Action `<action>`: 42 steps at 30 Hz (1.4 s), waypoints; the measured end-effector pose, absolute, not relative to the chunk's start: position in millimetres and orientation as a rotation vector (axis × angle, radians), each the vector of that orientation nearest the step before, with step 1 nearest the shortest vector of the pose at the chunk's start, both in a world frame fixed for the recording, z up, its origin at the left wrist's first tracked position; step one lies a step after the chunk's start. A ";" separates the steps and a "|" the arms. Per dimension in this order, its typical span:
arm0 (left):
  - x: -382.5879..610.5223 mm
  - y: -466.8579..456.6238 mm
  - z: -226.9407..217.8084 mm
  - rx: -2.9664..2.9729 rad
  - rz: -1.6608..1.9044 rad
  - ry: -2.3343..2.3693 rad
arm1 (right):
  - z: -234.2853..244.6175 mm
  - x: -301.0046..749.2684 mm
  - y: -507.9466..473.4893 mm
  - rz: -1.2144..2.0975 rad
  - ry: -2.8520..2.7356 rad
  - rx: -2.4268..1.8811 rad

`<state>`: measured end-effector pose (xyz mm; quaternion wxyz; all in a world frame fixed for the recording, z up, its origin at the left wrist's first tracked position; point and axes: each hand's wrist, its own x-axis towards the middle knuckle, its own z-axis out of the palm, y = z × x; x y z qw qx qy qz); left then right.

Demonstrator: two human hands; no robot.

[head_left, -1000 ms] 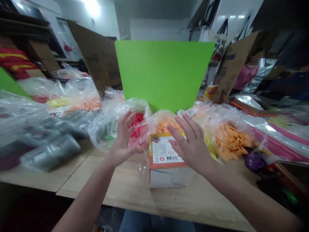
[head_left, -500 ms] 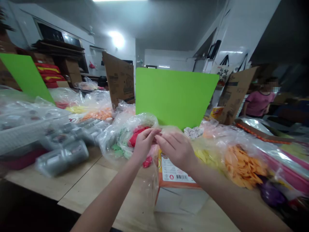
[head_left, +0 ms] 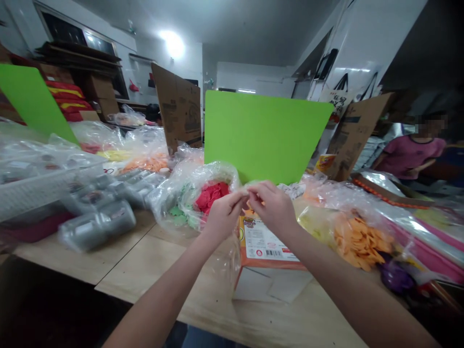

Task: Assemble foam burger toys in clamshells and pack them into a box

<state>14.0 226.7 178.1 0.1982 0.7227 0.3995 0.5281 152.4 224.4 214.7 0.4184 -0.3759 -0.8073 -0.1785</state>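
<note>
My left hand (head_left: pixel 224 216) and my right hand (head_left: pixel 270 208) meet above a cardboard box with an orange-edged label (head_left: pixel 266 246), and their fingertips pinch the upper edge of a thin transparent plastic bag (head_left: pixel 219 258). That bag hangs down in front of the box, close to my left wrist. Just behind my left hand sits an open bag of red pieces (head_left: pixel 210 195), with green pieces (head_left: pixel 177 211) in the plastic beside it. To the right of my right hand lies a bag of orange chips (head_left: pixel 358 241).
The wooden table (head_left: pixel 123 256) holds bagged silver rolls (head_left: pixel 96 224) on the left and pink sheets (head_left: pixel 427 246) on the right. A green board (head_left: pixel 264 135) stands between cardboard sheets (head_left: pixel 177 106). A person in a magenta shirt (head_left: pixel 409 157) stands at the back right.
My hands have come together from their open, apart position and now pinch the bag edge. The view has tilted and risen, and the person at the back has shifted right.
</note>
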 end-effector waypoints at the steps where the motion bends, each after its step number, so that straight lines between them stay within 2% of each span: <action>1: 16.0 226.5 178.6 2.007 1.465 1.107 | 217.3 155.4 224.8 -0.342 -1.962 -0.983; 6: 12.1 229.8 177.0 1.864 1.493 1.142 | 259.2 227.6 218.4 0.117 -1.464 -1.070; 9: 8.4 233.1 175.8 1.720 1.540 1.082 | 286.8 279.7 196.8 -0.036 -1.223 -1.089; 11: 12.4 233.8 176.9 1.669 1.586 0.988 | 288.3 285.8 177.0 -0.231 -1.322 -1.113; 15: 30.5 230.3 180.1 1.669 1.664 0.943 | 247.5 229.1 156.3 -0.588 -1.895 -0.986; 17: 35.8 227.4 179.4 1.727 1.679 0.956 | 223.7 194.2 163.4 -0.696 -1.989 -0.982; 21: 29.7 222.2 176.1 1.878 1.733 1.012 | 202.6 158.8 190.0 -0.747 -1.900 -1.085; 28: 15.4 212.3 182.6 2.123 1.693 1.126 | 201.8 150.8 203.1 -0.771 -1.939 -1.027; 37: 19.0 214.5 182.7 1.688 1.527 0.916 | 208.5 146.9 208.2 0.123 -1.577 -1.084; 42: 16.4 219.9 181.7 1.395 1.494 0.831 | 215.7 171.5 216.4 0.623 -1.172 -1.009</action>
